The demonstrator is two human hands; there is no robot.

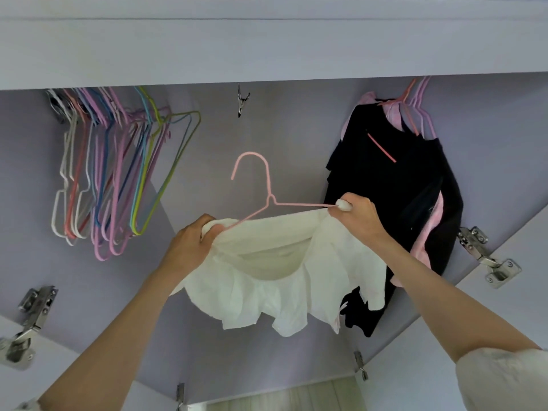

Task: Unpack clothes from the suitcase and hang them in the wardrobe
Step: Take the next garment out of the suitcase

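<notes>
A thin pink wire hanger (268,200) with a curved hook sits partly inside a soft, crinkled white garment (267,280) with a ruffled hem, held up inside the lilac wardrobe (207,129). No writing is readable. The left hand (192,241) grips the cloth bunched over 1 hanger arm; the right hand (357,216) pinches the fabric and the other arm's tip. Empty pastel wire hangers (118,173) cluster at left; a black garment (394,203) hangs at right.

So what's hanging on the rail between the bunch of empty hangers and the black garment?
In the head view, only a metal clip hangs between the empty hangers and the black garment; otherwise bare.
</notes>
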